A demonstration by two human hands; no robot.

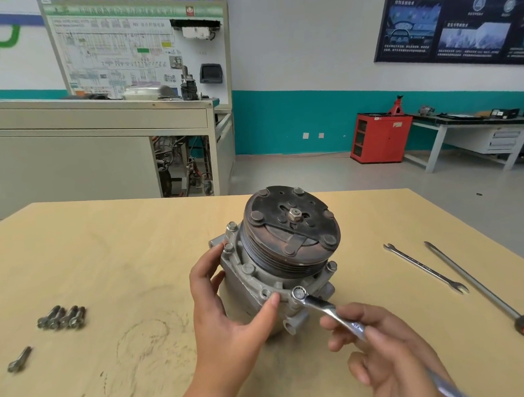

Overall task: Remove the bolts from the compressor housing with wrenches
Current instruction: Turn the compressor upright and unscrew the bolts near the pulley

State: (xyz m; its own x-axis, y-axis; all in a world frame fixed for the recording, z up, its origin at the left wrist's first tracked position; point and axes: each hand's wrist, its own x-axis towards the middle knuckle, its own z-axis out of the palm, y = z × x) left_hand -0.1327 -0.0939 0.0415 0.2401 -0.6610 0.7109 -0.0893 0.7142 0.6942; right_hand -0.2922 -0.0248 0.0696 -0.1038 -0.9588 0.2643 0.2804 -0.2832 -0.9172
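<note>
Item: compressor housing [245, 294] — cast grey alloy, dull and ribbed, standing pulley-up near the middle of the pale wooden desk [104, 254]. The grooved pulley [290, 230] on top is dark and rust-tinged.
Fastener: flange bolt [299, 294], hex-headed, at the near corner of the flange and capped by the ring end of the wrench [322, 308].
Tool: polished steel, slim. Its long axis runs from the bolt down and right toward the person, into the right hand [386, 353], the nearer one, whose fingers [335, 319] pinch the shank.
Steadying: left hand [228, 317] curled round the housing's left side, thumb pressed on the flange just beside the ring.
Judgement: the coming turn means sweeping the handle around that bolt.
Also: loose bolts [62, 318] — clustered well to the left.
</note>
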